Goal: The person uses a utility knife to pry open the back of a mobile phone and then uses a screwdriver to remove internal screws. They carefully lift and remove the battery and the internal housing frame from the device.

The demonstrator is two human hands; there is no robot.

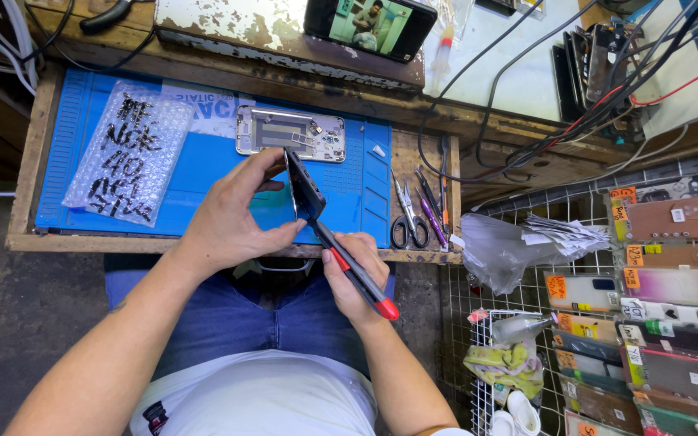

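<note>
Dark glass and thin metal made up the phone part [304, 187] held on edge just above the near lip of the blue work mat [203, 173]; it looked light, stiff and brittle, likely to crack if flexed, so a pinch along its narrow side edges seemed the safest hold. From the head view, the left hand [232, 222] reached in from the near left of the mat, wrist slightly bent, its thumb under the part and fingers curled over its upper edge, clamped on it. The right hand [355, 274] sat just off the mat's near right corner, fingers wrapped tight around a red-and-black screwdriver [355, 274], whose shaft angled up to meet the part's lower end; the tool looked rigid and easy to slip on smooth glass. On the mat's far edge lay an opened phone frame [290, 133], and on its left a bubble-wrap bag [127, 153] with dark marking. Scissors [408, 218] and tweezers [428, 194] rested on the wood just right of the mat.
</note>
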